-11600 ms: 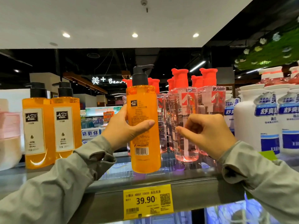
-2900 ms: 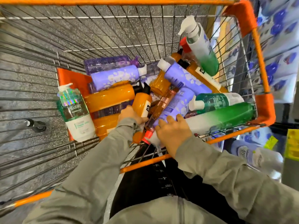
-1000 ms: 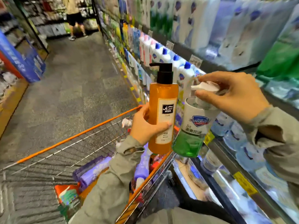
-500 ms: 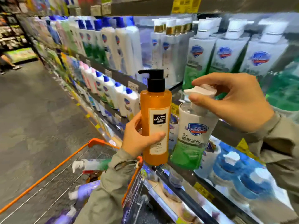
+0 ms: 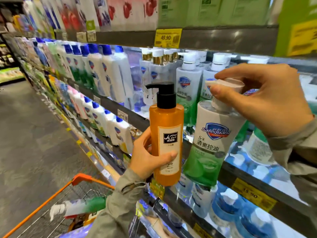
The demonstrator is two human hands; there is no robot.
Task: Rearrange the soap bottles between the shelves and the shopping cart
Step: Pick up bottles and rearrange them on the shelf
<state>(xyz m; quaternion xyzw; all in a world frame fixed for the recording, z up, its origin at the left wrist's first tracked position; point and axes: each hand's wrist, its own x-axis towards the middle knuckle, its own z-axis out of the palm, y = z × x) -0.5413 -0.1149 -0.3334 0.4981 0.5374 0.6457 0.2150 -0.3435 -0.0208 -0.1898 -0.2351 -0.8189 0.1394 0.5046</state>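
My left hand (image 5: 149, 157) grips an orange soap bottle (image 5: 166, 134) with a black pump, held upright in front of the shelves. My right hand (image 5: 262, 100) pinches the white pump top of a white-and-green Safeguard bottle (image 5: 209, 143), which hangs tilted beside the orange one. Both bottles are level with the middle shelf (image 5: 240, 176), where matching white-and-green bottles (image 5: 187, 90) stand. The orange-framed shopping cart (image 5: 80, 179) is at the lower left, with a white-and-green bottle (image 5: 82, 206) lying in it.
Long shelves of white, blue-capped bottles (image 5: 103, 71) run along the aisle to the left. Yellow price tags (image 5: 168, 37) hang on the shelf edges. Blue bottles (image 5: 240, 217) fill the lower shelf. The grey aisle floor (image 5: 30, 143) lies to the left.
Both hands lifted the two bottles out of the cart and up towards the middle shelf. My view has turned from the cart and aisle towards the shelves.
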